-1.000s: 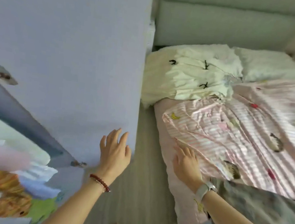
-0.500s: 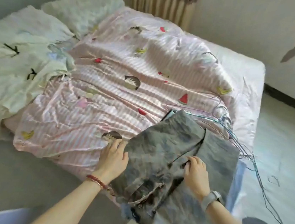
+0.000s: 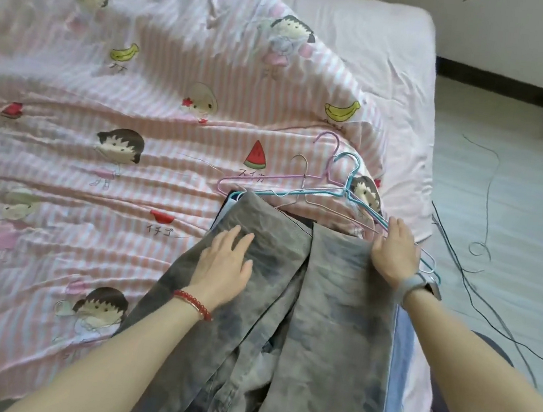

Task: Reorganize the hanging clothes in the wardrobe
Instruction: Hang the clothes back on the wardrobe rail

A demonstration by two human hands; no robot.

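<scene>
Grey mottled denim trousers (image 3: 325,315) lay flat on the near right part of the bed, over a blue garment (image 3: 399,358) showing at their right edge. Left hand (image 3: 226,265) rested palm-down on the left leg, fingers straight, gripping nothing. Right hand (image 3: 394,251) lay flat at the top right corner, fingers extended, touching the thin wire hangers (image 3: 330,189) in pink, blue and white. Beyond them: pink striped cartoon-print quilt (image 3: 121,112) covering the bed.
</scene>
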